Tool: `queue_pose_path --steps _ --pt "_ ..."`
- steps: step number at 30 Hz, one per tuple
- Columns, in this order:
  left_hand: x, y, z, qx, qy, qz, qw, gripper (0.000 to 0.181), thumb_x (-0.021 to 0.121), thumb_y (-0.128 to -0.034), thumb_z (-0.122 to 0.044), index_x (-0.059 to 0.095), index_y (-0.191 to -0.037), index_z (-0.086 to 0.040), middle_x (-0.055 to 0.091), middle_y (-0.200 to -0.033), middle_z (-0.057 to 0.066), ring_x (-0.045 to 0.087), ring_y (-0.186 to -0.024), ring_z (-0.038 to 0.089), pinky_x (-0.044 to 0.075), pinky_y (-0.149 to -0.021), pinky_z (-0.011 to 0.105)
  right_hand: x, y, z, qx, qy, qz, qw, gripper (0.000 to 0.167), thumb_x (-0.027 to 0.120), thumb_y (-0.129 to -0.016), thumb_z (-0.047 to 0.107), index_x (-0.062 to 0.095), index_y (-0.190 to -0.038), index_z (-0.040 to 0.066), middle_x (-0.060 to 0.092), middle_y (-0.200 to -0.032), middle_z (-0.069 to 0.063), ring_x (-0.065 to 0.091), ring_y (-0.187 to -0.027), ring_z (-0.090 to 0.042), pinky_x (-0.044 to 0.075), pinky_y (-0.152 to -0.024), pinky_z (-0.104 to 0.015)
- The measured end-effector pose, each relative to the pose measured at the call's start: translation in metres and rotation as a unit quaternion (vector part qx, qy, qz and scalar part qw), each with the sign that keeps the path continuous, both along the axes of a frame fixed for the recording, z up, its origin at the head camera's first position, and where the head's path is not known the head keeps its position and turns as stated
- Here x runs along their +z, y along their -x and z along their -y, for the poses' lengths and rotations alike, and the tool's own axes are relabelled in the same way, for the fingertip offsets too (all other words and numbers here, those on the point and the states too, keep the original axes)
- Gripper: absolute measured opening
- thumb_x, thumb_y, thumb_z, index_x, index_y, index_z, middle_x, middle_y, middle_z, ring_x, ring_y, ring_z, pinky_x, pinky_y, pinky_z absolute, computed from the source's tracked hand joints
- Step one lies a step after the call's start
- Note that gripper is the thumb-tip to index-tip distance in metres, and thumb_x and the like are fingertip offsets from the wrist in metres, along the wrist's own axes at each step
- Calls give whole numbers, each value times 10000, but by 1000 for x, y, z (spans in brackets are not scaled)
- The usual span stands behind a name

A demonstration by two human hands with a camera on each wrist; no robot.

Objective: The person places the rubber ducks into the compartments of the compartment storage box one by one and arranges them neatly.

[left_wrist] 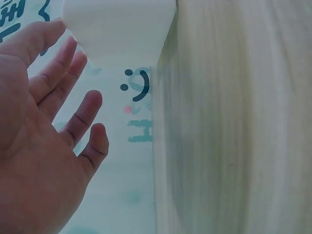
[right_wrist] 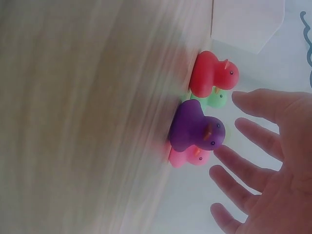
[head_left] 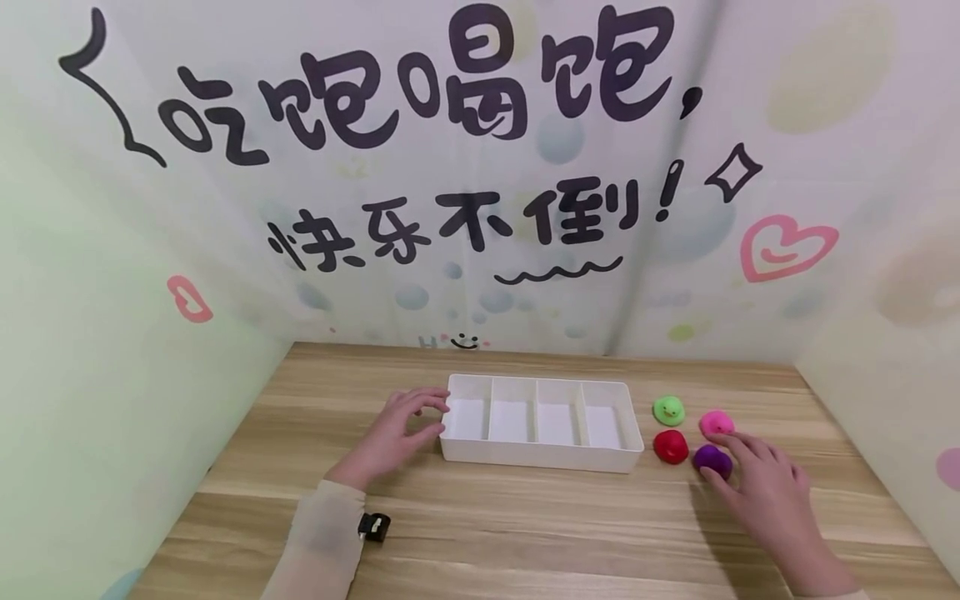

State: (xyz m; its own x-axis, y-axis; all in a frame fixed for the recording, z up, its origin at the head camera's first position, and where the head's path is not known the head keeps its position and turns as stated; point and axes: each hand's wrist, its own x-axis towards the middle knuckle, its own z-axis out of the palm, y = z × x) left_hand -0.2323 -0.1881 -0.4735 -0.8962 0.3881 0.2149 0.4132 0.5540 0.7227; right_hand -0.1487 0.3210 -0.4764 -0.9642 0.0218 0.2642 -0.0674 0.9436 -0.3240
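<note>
A white tray with several compartments [head_left: 536, 456] stands at mid-table, nothing in it. My left hand [head_left: 392, 433] touches its left end with relaxed, spread fingertips; the left wrist view shows the hand [left_wrist: 53, 112] beside the white wall [left_wrist: 119, 29]. To the tray's right sit a green duck [head_left: 669, 409], a red duck [head_left: 671, 447], a pink duck [head_left: 717, 422] and a purple duck [head_left: 711, 461]. My right hand [head_left: 772, 492] hovers around the purple duck. In the right wrist view, its fingers are spread near the purple duck [right_wrist: 195, 127], not closed on it.
The wooden table [head_left: 480, 533] meets a white printed backdrop [head_left: 465, 308] behind the tray. A small black clip-like item [head_left: 374, 527] is at the left sleeve's cuff. Pale side walls flank the table.
</note>
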Motion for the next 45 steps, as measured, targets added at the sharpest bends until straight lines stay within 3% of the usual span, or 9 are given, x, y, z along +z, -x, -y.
queue_pose_path --steps 12,21,28,33,45 --pt "1 0 0 41 108 -61 9999 215 724 -970 -176 685 -1180 -187 584 -1494 -8 501 -1198 301 461 -996 517 0 5 -3 10 -321 -7 9995 450 816 -841 180 680 -1262 99 610 -1274 -338 528 -1120 -624 321 -885 -788" --pt "3 -1 -1 36 93 -19 9999 208 721 -970 -173 683 -1174 -175 578 -1500 9 505 -1198 352 453 -986 494 1 9 -6 -26 -508 274 9983 443 833 -821 153 698 -1215 2 652 -1208 -344 588 -1106 -547 346 -891 -781" --pt "0 -1 0 16 36 -26 10000 217 718 -972 -169 679 -1185 -183 580 -1499 -1 496 -1214 333 456 -1009 537 0 9 -7 -5 -408 134 9991 397 844 -811 132 706 -1179 72 707 -1088 -270 650 -972 -455 373 -836 -738" --pt "1 -1 0 34 63 -59 10000 210 722 -973 -178 682 -1178 -200 581 -1497 -9 495 -1208 290 461 -1007 524 -1 8 -9 46 -359 76 9993 361 831 -822 114 720 -1163 83 719 -1094 -242 681 -897 -386 396 -810 -704" --pt "2 -1 -1 38 78 -75 9999 204 723 -971 -168 683 -1166 -213 583 -1496 15 501 -1205 323 463 -1001 545 0 8 -10 -64 -490 -20 9988 370 846 -829 203 732 -1133 27 735 -984 -188 671 -832 -335 414 -764 -650"
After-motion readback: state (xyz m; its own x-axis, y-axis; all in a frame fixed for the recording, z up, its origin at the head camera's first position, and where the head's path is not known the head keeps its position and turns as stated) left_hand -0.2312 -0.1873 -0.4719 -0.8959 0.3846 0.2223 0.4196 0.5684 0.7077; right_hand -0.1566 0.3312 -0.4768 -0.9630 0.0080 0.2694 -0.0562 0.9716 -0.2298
